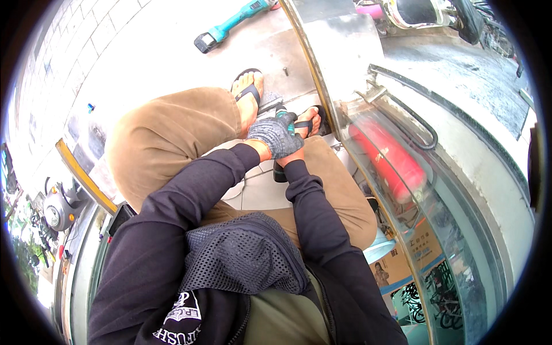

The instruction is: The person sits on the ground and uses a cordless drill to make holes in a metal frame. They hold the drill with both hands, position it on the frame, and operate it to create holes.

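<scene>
A teal-and-black cordless drill (280, 173) is held low between my knees, its black nose pointing away from me toward the floor by my sandals. My left hand (275, 137), in a grey knitted glove, is closed over the drill's body. Below and partly behind it, my right hand (292, 157) grips the drill around its handle; most of its fingers are hidden. Beyond the drill's nose lies a thin metal strip (270, 107) on the floor. A small screw (286, 71) rests a little farther off.
A teal power tool with a black end (221, 33) lies on the floor ahead. To my right stands a brass-edged glass door (310, 54), with a red fire extinguisher (391, 158) and a cardboard box (422, 244) seen through it. A yellow-edged frame (86, 177) is on my left.
</scene>
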`<control>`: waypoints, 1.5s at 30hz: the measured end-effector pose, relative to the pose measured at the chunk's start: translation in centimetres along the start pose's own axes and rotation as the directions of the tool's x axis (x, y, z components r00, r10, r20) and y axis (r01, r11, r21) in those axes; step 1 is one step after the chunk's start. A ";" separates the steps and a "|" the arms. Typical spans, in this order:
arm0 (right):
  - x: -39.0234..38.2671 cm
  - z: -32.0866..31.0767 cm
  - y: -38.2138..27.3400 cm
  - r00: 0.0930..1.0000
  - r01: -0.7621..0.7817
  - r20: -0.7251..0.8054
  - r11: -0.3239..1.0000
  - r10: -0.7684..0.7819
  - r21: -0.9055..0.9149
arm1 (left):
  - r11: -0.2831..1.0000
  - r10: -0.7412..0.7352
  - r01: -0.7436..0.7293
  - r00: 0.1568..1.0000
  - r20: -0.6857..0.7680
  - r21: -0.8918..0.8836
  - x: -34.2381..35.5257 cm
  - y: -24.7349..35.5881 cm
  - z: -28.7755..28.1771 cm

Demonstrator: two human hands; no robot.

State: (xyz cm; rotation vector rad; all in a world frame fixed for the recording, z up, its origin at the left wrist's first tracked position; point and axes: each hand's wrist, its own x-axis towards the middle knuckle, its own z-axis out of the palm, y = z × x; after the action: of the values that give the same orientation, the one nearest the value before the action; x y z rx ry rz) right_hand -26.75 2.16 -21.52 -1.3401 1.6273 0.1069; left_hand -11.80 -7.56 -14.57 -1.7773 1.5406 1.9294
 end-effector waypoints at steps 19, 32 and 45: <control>0.4 0.8 1.1 0.998 0.058 -0.014 0.998 -0.058 -0.037 | 1.000 -0.016 0.016 1.000 0.009 0.012 -0.2 0.2 -0.1; 0.5 1.0 1.0 1.000 0.022 0.009 0.997 -0.022 -0.077 | 0.999 -0.032 0.032 0.999 0.006 0.006 -0.5 0.4 -0.3; 0.4 1.1 1.1 0.997 0.080 0.027 0.982 -0.076 -0.172 | 1.000 0.003 -0.003 1.000 0.021 0.005 -0.3 0.5 -0.8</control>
State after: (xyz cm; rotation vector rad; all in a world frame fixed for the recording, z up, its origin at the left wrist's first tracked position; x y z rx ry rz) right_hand -26.91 2.94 -22.94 -1.5283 1.5745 0.2186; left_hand -11.44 -8.18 -13.88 -1.7479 1.5409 1.9381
